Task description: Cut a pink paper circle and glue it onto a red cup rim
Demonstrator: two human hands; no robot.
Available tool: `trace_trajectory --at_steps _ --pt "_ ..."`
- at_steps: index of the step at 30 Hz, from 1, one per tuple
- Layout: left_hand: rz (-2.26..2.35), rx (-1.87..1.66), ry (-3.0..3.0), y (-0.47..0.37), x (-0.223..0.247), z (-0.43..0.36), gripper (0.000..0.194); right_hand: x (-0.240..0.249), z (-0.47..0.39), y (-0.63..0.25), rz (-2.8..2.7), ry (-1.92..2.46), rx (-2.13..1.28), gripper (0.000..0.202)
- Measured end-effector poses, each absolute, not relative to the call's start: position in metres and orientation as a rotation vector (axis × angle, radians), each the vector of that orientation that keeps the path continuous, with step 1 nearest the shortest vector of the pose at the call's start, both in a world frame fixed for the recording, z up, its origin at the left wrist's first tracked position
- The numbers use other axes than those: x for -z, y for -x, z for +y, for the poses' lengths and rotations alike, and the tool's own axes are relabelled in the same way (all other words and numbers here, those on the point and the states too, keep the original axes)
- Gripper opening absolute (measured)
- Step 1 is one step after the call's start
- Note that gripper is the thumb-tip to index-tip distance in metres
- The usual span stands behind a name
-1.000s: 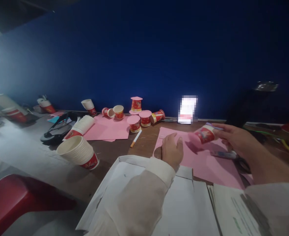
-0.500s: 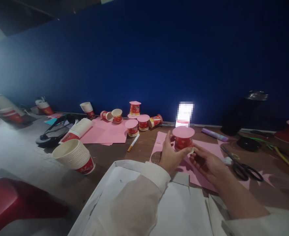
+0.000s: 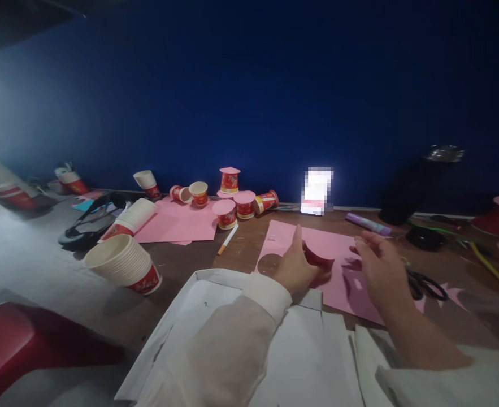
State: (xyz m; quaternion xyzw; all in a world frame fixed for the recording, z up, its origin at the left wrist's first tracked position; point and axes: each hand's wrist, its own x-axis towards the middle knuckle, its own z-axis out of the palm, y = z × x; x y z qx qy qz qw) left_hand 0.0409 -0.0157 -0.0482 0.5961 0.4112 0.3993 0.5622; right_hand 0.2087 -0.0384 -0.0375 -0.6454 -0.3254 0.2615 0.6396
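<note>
My left hand [image 3: 295, 263] is closed around a dark red paper cup [image 3: 320, 264], tipped over and largely hidden by the fingers and shadow. Its pink paper disc is hard to make out from this angle. To the right, my right hand [image 3: 382, 268] is raised apart from the cup, thumb and fingertips pinched together. Whatever is in that pinch is too small to name. Both hands are over a pink paper sheet [image 3: 285, 234] with a round cut-out near its left edge. Black-handled scissors [image 3: 429, 285] lie partly behind my right wrist.
Red cups topped with pink discs [image 3: 244, 204] stand at the back. A stack of nested paper cups [image 3: 124, 263] leans at left beside a cigarette-like white stick [image 3: 228, 239]. A lit phone [image 3: 316, 192], purple tube [image 3: 368, 224] and black tape roll [image 3: 425, 238] lie farther back. A white box [image 3: 215, 282] is in front.
My right hand has come off the cup and moved right and up. The cup in my left hand has tipped, its pink disc no longer facing up. The view has shifted slightly.
</note>
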Motion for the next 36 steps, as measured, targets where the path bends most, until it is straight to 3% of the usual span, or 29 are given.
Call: trace_trajectory --at_steps 4,10,16,36 --pt "0.916 -0.952 -1.526 -0.034 0.043 -0.016 0.138 0.034 -0.041 -0.204 -0.776 1.454 -0.64 0.045" --pt "0.906 -1.078 -1.441 -0.033 0.035 -0.016 0.092 0.037 -0.042 -0.198 -0.832 1.438 -0.661 0.048" --pt "0.96 -1.158 -1.351 -0.043 0.049 -0.006 0.071 0.041 -0.041 -0.193 -0.85 1.477 -0.667 0.048" --pt "0.983 -1.164 -1.343 -0.047 0.054 -0.003 0.062 0.046 -0.037 -0.19 -0.898 1.503 -0.666 0.051"
